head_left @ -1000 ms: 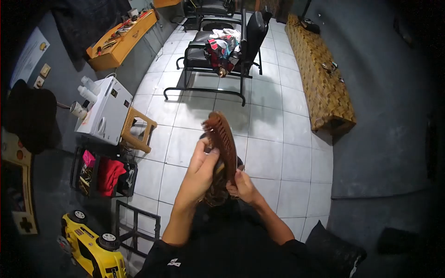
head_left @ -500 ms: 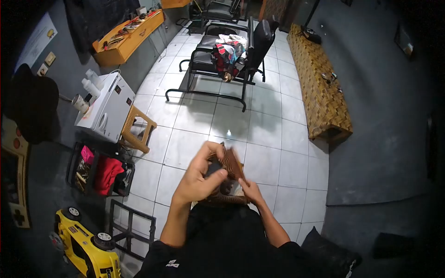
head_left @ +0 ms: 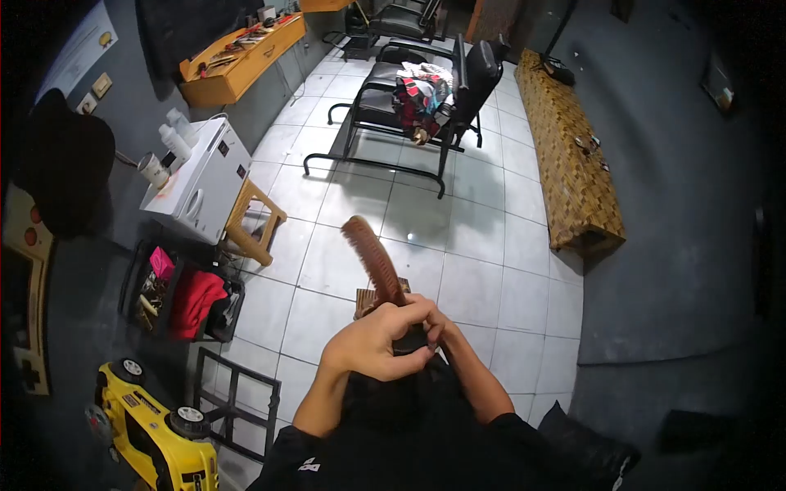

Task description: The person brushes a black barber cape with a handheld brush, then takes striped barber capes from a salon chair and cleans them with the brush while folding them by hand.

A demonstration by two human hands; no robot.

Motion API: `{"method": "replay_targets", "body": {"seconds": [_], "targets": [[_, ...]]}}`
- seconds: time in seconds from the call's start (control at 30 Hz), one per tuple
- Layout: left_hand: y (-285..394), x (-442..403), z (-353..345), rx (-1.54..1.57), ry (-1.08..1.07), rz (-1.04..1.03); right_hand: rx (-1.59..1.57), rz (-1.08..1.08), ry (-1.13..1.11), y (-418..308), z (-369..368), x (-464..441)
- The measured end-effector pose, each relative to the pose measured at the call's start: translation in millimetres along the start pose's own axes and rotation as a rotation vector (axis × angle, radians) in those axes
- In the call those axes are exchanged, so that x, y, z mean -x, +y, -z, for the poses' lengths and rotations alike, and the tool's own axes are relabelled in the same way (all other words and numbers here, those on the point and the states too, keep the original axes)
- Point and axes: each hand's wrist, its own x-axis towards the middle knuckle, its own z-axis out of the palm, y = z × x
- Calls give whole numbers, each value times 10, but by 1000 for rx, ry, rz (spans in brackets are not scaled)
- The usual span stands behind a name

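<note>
A brown, curved, ridged object point(head_left: 374, 262), like a slipper or sole, points up and to the left from my hands. My left hand point(head_left: 381, 340) is wrapped round its lower end, fingers curled over a dark part. Partly behind it, my right hand point(head_left: 432, 319) is closed at the same lower end, its fingers mostly hidden. A striped brown piece point(head_left: 366, 299) shows just beyond my left hand, low over the tiled floor point(head_left: 327, 266). Both hands are in front of my black shirt.
Ahead stands a black reclining chair point(head_left: 385, 102) with clothes point(head_left: 426, 90). To the left are a white cabinet point(head_left: 201, 184), a stool point(head_left: 255, 219), a bin rack point(head_left: 196, 304) and a yellow toy car point(head_left: 155, 425). A woven bench point(head_left: 569, 155) lines the right wall.
My left hand has moved down and right, closing round the object's lower end beside my right hand. The brown object now extends further up and left. The view has shifted slightly.
</note>
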Motion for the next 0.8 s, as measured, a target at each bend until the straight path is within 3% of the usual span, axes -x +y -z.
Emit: {"method": "replay_targets", "body": {"seconds": [0.1,0.2,0.23,0.27,0.3,0.37,0.4,0.47,0.57,0.6,0.67,0.73,0.77,0.8], "targets": [[100,121,113,-70,-103,18,79,-125,46,-293,-199,-141],[144,216,108,-88,-246,82,138,0,-102,-445,-245,-226],[89,240,98,-102,-293,89,97,-34,-236,-554,-307,-229],[28,273,103,-117,-342,96,348,-241,-394,-741,-312,-223],[21,303,121,-125,-352,91,460,-238,-544,-545,-206,-261],[11,347,153,-137,-382,79,458,26,-682,-377,-286,-238],[10,357,172,-195,-359,-29,344,280,-663,-506,-540,-169],[11,388,215,-311,-305,-240,136,366,-532,-523,-717,-107],[132,516,304,-112,-305,223,-172,-146,-159,100,-405,35],[-18,588,302,-268,-231,156,-43,-86,35,1,-497,1],[94,607,371,-296,-216,140,-76,-62,307,-370,-623,60],[216,645,429,-239,-116,416,-168,63,482,-621,-709,138],[73,714,426,-237,21,314,-218,87,529,-628,-636,221],[100,713,445,-250,100,338,-273,162,548,-702,-649,258]]}}
